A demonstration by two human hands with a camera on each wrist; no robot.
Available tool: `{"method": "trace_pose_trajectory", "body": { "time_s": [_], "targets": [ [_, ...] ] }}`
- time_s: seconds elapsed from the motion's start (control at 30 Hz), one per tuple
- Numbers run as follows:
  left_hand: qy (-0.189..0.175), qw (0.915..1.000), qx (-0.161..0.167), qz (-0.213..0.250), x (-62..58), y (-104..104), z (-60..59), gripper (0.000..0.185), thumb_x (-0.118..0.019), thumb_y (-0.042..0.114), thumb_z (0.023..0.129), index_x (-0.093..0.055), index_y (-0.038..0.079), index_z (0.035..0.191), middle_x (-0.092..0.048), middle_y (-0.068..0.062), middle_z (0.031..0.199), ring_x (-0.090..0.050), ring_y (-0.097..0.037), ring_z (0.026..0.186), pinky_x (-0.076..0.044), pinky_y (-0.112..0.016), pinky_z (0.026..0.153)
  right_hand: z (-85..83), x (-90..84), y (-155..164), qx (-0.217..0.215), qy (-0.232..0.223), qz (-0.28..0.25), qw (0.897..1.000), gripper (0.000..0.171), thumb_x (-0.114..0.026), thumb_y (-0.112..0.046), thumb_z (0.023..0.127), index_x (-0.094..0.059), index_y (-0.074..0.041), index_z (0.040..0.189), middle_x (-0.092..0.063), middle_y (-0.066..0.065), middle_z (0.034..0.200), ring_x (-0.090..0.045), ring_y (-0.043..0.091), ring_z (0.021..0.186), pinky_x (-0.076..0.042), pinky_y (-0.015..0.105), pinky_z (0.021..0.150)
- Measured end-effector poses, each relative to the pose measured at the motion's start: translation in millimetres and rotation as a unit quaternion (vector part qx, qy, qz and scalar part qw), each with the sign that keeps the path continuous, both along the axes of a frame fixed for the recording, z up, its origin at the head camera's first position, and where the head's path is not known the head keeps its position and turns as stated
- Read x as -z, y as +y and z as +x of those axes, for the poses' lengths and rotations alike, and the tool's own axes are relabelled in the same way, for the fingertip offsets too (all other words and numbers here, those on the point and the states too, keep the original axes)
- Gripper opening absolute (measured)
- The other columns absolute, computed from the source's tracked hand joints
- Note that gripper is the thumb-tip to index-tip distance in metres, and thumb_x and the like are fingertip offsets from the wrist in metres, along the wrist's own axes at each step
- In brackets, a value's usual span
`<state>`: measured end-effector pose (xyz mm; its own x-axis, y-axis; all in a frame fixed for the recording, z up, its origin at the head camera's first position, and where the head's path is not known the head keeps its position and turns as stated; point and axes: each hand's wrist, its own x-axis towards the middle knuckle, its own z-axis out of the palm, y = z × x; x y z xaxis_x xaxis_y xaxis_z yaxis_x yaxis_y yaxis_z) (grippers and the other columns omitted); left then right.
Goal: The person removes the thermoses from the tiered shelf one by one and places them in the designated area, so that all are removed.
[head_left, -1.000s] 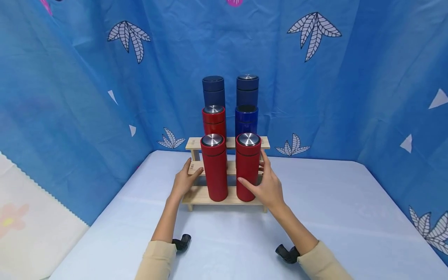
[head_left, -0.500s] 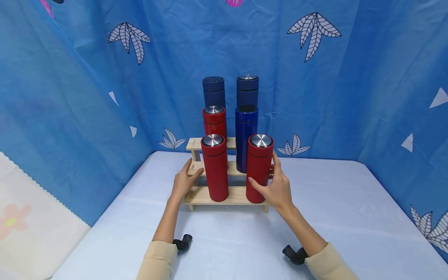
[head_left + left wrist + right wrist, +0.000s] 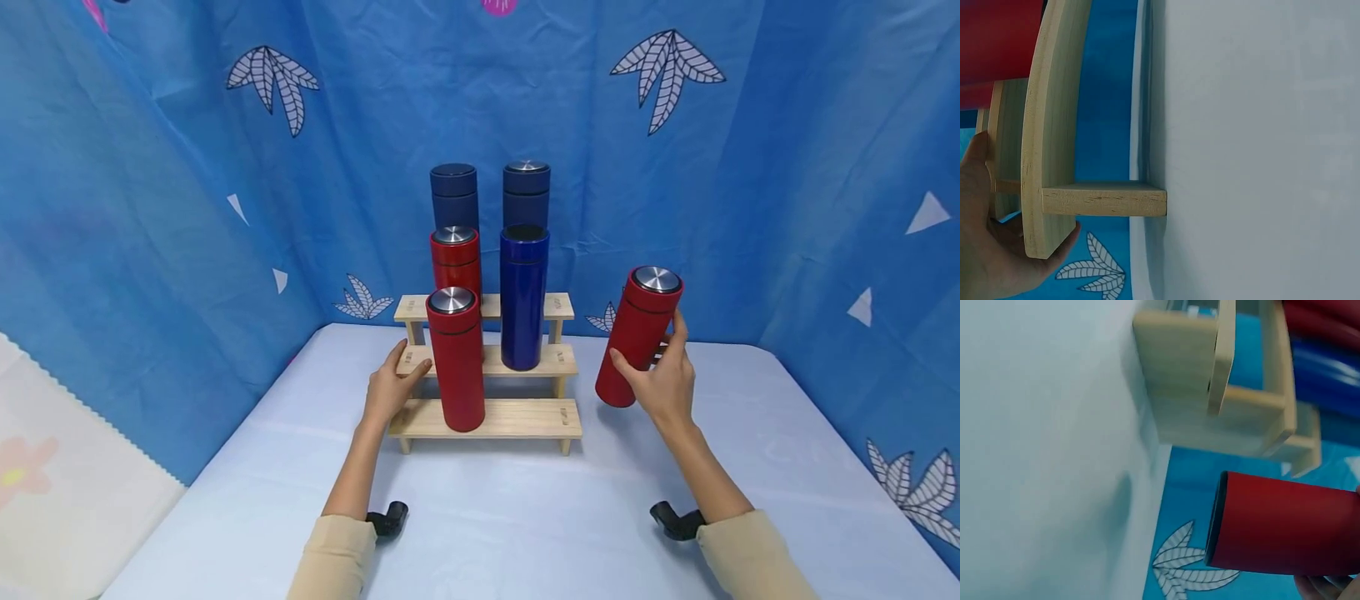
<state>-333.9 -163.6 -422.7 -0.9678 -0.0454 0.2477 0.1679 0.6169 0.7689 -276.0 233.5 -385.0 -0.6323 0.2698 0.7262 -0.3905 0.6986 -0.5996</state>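
Note:
My right hand (image 3: pixel 663 379) grips a matte red thermos flask (image 3: pixel 637 337) with a silver lid, held tilted in the air right of the stepped wooden rack (image 3: pixel 525 417). In the right wrist view the flask (image 3: pixel 1285 525) shows its dark base, above the white table. My left hand (image 3: pixel 388 392) holds the rack's left end; in the left wrist view its fingers reach round the board's end (image 3: pixel 1035 231). Another matte red flask (image 3: pixel 457 367) stands upright on the bottom step. On the middle step stand a glossy red flask (image 3: pixel 456 258) and a glossy blue flask (image 3: pixel 523 300).
Two dark navy flasks, one at left (image 3: pixel 454 196) and one at right (image 3: pixel 527 196), stand at the back of the rack. A white-covered table (image 3: pixel 495 517) lies under it. Blue patterned cloth (image 3: pixel 360 167) hangs behind and at the sides. Black curved pieces (image 3: pixel 388 521) sit at both wrists.
My right hand has lifted the matte red flask off the bottom step and carried it right, tilting it. The left hand has stayed at the rack's left end.

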Motion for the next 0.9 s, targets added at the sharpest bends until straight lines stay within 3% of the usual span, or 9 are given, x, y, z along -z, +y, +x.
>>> {"method": "trace_pose_trajectory", "body": {
  "time_s": [0.27, 0.43, 0.9],
  "targets": [
    [0.003, 1.0000, 0.002, 0.003, 3.0, -2, 0.1, 0.088, -0.055, 0.066, 0.079, -0.031, 0.014, 0.145, -0.039, -0.018, 0.141, -0.038, -0.038, 0.126, -0.034, -0.055, 0.097, -38.7, 18.6, 5, -0.015, -0.040, -0.017, 0.999, 0.105, -0.079, -0.019, 0.073, -0.006, -0.028, 0.148, -0.050, 0.022, 0.123, -0.054, 0.039, 0.104, -0.047, 0.056, 0.079],
    [0.009, 0.9999, 0.002, 0.008, 3.0, -2, -0.9, 0.088, -0.055, 0.067, 0.078, -0.032, 0.015, 0.145, -0.041, -0.018, 0.139, -0.040, -0.038, 0.124, -0.035, -0.055, 0.096, -53.7, 35.4, 2, -0.020, -0.061, -0.024, 0.998, 0.105, -0.078, -0.022, 0.074, -0.004, -0.028, 0.148, -0.049, 0.024, 0.124, -0.053, 0.039, 0.107, -0.046, 0.056, 0.081],
    [0.001, 1.0000, -0.006, 0.006, 1.0, -1, -2.4, 0.089, -0.053, 0.069, 0.077, -0.032, 0.016, 0.145, -0.041, -0.018, 0.140, -0.040, -0.037, 0.125, -0.034, -0.055, 0.097, -52.2, 47.2, -7, -0.014, -0.082, -0.019, 0.996, 0.102, -0.076, -0.022, 0.076, -0.004, -0.025, 0.148, -0.044, 0.023, 0.129, -0.047, 0.038, 0.114, -0.044, 0.058, 0.084]
  ]
}}
